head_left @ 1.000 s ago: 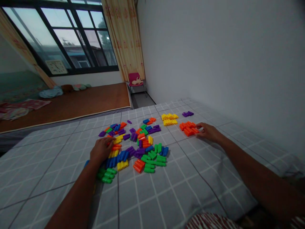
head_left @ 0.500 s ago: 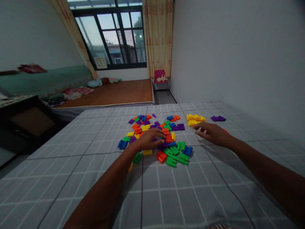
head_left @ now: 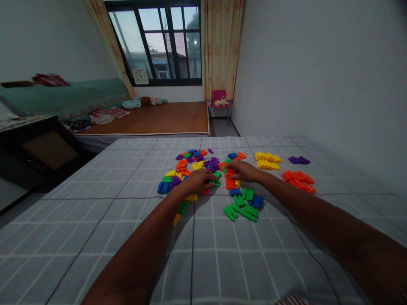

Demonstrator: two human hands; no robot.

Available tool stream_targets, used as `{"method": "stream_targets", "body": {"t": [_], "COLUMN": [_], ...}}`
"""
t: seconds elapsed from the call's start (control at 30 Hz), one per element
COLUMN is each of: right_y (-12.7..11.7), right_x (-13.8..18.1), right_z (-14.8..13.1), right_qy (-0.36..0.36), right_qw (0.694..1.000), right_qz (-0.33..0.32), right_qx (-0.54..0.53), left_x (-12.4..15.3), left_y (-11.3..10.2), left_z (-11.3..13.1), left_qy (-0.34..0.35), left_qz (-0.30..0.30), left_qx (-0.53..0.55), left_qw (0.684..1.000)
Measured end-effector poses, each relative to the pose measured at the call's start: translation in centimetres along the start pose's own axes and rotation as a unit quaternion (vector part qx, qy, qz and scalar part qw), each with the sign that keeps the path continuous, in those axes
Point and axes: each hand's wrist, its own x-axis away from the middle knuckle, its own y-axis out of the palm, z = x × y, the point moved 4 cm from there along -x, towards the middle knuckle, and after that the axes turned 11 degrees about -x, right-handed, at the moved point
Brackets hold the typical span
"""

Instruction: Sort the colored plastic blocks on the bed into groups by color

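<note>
Small peg-shaped plastic pieces in several colours lie in a loose group on the checked cloth. My left hand (head_left: 201, 181) is low over the group's middle, fingers stretched forward and a little apart, beside some green pieces (head_left: 216, 183). Whether it grips any of these does not show. Opposite it, my right hand (head_left: 244, 170) reaches in from the right. Its thumb and fingers close around orange pieces (head_left: 231, 182) lying in a short row, and the fingertips partly cover them. Purple pieces (head_left: 211, 163) lie just beyond my left hand. Green pieces (head_left: 244, 210) and blue pieces (head_left: 256, 201) lie nearer to me.
Separate piles stand to the right: yellow pieces (head_left: 267, 161), purple pieces (head_left: 299, 160) and orange pieces (head_left: 298, 181). The checked cloth (head_left: 127, 237) covers the surface. Behind are a bed (head_left: 171, 118), a red chair (head_left: 219, 98) and a window; a wall runs along the right.
My right hand has moved left from beside the yellow pile to the orange pieces, uncovering the orange pile. My left hand stays over the middle, where the pieces have shifted. The view has turned slightly.
</note>
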Motion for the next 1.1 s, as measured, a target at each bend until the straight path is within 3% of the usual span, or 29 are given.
{"method": "stream_targets", "body": {"t": [0.17,0.3,0.47,0.63,0.77,1.1], "right_y": [-2.3,-7.4,-13.4,-13.3,-12.2,-10.2], "right_x": [4.7,11.0,20.4,26.6,27.5,25.0], "right_z": [-0.1,1.2,5.1,8.9,10.2,10.1], "right_qy": [0.009,0.091,0.228,0.331,0.353,0.331], "right_qw": [0.997,0.979,0.935,0.903,0.897,0.918], "right_qz": [0.063,0.168,0.262,0.272,0.267,0.215], "right_qx": [-0.034,-0.070,-0.073,-0.042,-0.007,0.028], "left_x": [0.4,0.5,0.0,-0.8,-1.0,-0.5], "left_y": [-0.2,-0.1,0.3,1.0,1.6,1.1], "left_z": [-1.7,-2.2,-0.8,-0.4,-1.1,-0.8], "left_qy": [-0.114,-0.166,-0.129,-0.108,-0.108,-0.108], "left_qz": [0.020,0.014,-0.005,0.018,0.017,0.067], "left_qx": [-0.046,-0.063,-0.069,-0.071,-0.061,0.000], "left_qw": [0.992,0.984,0.989,0.991,0.992,0.992]}}
